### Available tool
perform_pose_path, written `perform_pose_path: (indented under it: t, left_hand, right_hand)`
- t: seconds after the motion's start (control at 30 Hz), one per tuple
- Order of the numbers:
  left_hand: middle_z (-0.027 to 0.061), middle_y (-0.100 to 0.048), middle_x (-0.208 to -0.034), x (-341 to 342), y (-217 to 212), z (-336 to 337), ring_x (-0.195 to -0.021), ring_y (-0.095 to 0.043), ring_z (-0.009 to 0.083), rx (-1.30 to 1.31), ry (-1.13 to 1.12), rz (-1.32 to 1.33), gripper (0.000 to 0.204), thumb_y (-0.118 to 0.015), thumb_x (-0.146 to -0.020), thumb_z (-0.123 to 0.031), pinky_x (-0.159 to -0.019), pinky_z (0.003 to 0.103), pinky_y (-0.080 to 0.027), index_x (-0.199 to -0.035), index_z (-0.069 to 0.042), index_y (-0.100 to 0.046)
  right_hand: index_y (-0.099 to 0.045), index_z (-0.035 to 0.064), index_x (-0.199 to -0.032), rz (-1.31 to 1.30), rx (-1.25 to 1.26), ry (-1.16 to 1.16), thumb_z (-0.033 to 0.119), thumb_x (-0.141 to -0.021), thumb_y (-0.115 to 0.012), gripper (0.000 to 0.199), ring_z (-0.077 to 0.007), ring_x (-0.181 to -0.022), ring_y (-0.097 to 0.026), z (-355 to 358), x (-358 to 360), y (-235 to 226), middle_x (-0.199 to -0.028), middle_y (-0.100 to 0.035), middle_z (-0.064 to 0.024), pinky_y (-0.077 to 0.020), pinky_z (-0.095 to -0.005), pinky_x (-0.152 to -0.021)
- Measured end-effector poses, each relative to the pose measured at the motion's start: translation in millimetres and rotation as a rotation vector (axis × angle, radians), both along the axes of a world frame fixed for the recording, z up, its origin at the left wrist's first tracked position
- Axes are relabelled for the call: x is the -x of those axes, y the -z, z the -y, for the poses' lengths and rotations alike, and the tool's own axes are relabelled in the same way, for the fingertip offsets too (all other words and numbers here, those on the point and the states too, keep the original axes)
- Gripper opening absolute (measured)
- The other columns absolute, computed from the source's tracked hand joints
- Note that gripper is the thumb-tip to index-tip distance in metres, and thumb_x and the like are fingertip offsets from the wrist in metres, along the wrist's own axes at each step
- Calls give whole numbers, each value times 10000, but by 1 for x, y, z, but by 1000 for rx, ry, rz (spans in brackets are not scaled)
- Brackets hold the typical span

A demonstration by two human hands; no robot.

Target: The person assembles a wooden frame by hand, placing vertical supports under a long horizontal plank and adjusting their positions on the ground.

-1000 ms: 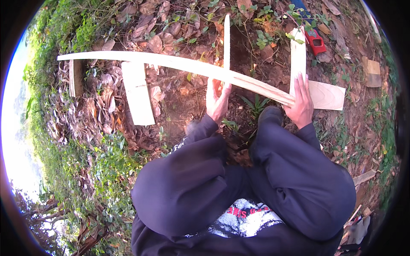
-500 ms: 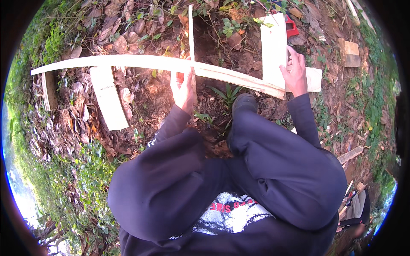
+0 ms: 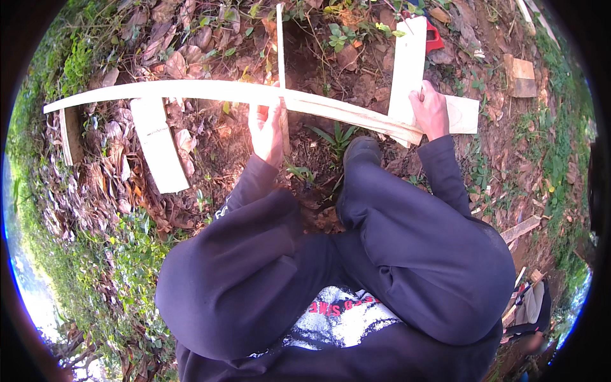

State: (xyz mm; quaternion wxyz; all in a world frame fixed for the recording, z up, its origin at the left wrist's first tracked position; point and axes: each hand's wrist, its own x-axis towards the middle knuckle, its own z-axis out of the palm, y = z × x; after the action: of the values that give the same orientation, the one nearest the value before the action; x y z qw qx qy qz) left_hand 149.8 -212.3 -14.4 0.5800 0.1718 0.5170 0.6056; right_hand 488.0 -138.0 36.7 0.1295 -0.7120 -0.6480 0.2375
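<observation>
A long pale wooden strip [image 3: 191, 90] runs across in front of me, its right end resting by a wide pale board [image 3: 408, 63]. A thin wooden slat [image 3: 280, 51] crosses the strip near its middle. At that crossing my left hand [image 3: 267, 132] is closed around the strip, fingers partly hidden behind the wood. My right hand [image 3: 431, 112] is curled in a fist at the right edge of the wide board, gripping it. Beside that hand, a shorter board [image 3: 463, 115] sticks out to the right.
Under the strip's left part are a pale board [image 3: 157, 146] and a darker wood block [image 3: 73, 137]. A red handle [image 3: 434, 39] shows behind the wide board. Farther right lies a wood block [image 3: 522, 76]. Leaves and plants cover the soil; my boot [image 3: 363, 153] stands near the strip.
My right hand's fingers, earlier spread along the wide board's edge, have curled shut. The wide board's lower end has shifted slightly left. My left hand keeps its hold, barely moved.
</observation>
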Motion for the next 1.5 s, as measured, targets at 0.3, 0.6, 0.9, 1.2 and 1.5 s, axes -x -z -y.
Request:
perform_pose_path:
  t: [0.3,0.6,0.9,1.2,1.5]
  left_hand:
    - [159,-538,-1438,3,9,1,-1284,-536,209,-20,34,35,532,-579,-994,-20,-1115,348,-395,-1488,-43,-383]
    - [76,-613,-1362,-2,-1,1,-1198,-588,129,-55,-13,73,382,-625,-995,-112,-1024,269,-447,-1362,-46,-545]
    - [137,-564,-1398,3,0,0,-1244,-548,183,21,44,-12,417,-572,-1014,-55,-1085,329,-416,-1415,-25,-464]
    - [140,-555,-1404,5,-1,1,-1278,-528,201,49,58,-33,418,-578,-1015,-66,-1102,340,-403,-1414,-29,-460]
    - [125,-557,-1356,8,7,17,-1274,-510,193,26,197,-140,502,-662,-963,-71,-1084,358,-405,-1405,-67,-424]
  right_hand:
    - [-510,-20,-880,29,7,-35,163,-899,-606,208,-398,-629,-596,-6,-10,0,-666,-567,-208,-456,-463,-616]
    - [-584,8,-1036,-42,73,18,205,-905,-656,246,-256,-633,-615,4,-26,8,-705,-596,-129,-483,-401,-637]
    - [-559,-28,-1338,-344,269,238,184,-927,-640,470,-173,-980,-684,58,-46,-7,-1143,-694,-139,-526,-316,-869]
    - [-104,59,-1613,-841,320,283,11,-948,-556,806,-234,-1282,-548,101,-20,-10,-1473,-488,-203,-460,-356,-1054]
    - [-206,52,-1601,-718,300,163,115,-997,-546,696,-200,-1276,-534,110,-30,7,-1503,-449,-141,-459,-337,-1043]
